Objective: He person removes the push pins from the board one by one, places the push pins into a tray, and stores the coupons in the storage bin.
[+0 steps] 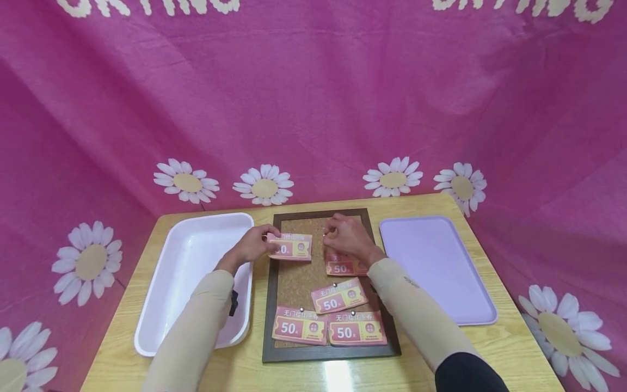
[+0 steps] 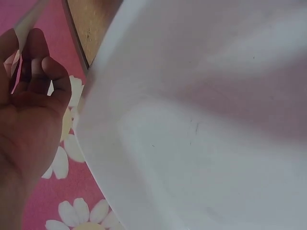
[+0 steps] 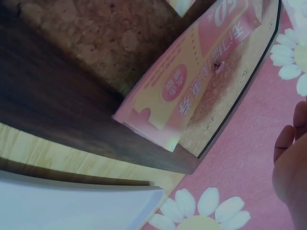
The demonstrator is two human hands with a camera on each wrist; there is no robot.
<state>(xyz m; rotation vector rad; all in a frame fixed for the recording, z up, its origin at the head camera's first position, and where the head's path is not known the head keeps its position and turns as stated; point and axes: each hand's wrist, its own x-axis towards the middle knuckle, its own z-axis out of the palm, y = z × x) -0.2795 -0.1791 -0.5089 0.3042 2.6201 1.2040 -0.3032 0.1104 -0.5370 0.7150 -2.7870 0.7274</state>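
Note:
My left hand (image 1: 253,244) pinches a pink-and-yellow coupon (image 1: 296,247) marked 50 by its left end, over the upper left of a framed corkboard (image 1: 300,275). In the left wrist view, the paper edge stands between thumb and fingers. Over the board's upper right, my right hand (image 1: 349,237) has its fingertips drawn together, with a small pale speck, seemingly a pushpin (image 1: 324,235), at them. Beneath that hand lies another coupon (image 1: 341,267), partly hidden; the right wrist view shows a pin (image 3: 219,67) through it.
Lower on the board, pins hold a tilted coupon (image 1: 339,295) and two more, a left coupon (image 1: 300,325) and a right coupon (image 1: 357,328). A deep white tray (image 1: 191,272) stands left of the board, a flat lilac tray (image 1: 436,267) right of it. A pink flowered cloth (image 1: 313,120) hangs behind.

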